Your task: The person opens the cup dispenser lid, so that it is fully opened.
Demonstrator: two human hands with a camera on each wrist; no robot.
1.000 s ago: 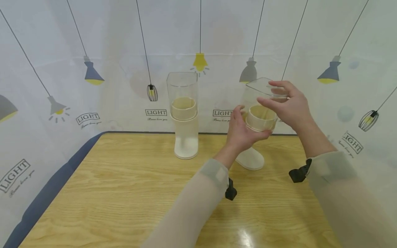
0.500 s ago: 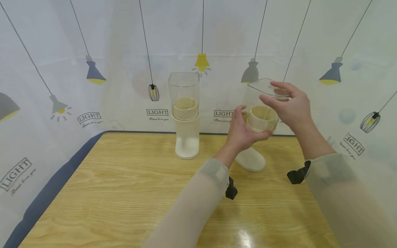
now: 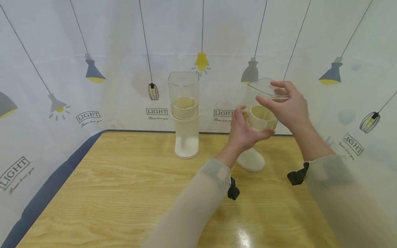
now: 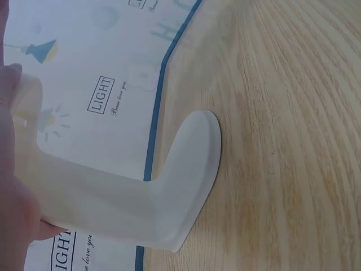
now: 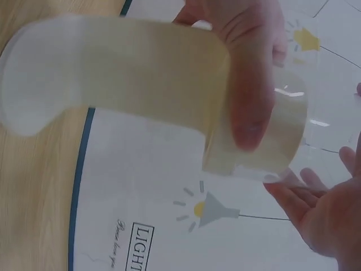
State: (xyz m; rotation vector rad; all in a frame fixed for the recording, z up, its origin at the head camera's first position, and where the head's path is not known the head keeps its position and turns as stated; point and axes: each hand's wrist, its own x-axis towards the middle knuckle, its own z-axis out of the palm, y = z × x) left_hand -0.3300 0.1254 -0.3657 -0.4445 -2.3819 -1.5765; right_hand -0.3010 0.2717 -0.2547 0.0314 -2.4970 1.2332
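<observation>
My left hand [image 3: 245, 132] grips a cream dispenser stand [image 3: 252, 160] round its raised collar [image 3: 260, 120], fingers on one side and thumb on the other. Over that collar sits a clear, open-topped container [image 3: 262, 86], which my right hand [image 3: 291, 106] holds near the rim between thumb and fingers. In the right wrist view, the left thumb [image 5: 251, 118] lies across the collar, and the right fingertips [image 5: 273, 189] touch the container's edge. The left wrist view shows the stand's foot [image 4: 194, 164] on the table. Glare and the fingers hide part of the clear wall.
A matching dispenser [image 3: 187, 131] with its own clear container [image 3: 184, 81] stands upright to the left, near the table's back edge. The wooden table [image 3: 124, 193] meets a curtain [image 3: 124, 44] printed with lamps. Black wrist cameras [image 3: 296, 177] hang below both sleeves.
The right thumb shifts slightly left along the container wall. Both hands stay on the same dispenser, which barely moves; the view shifts a little.
</observation>
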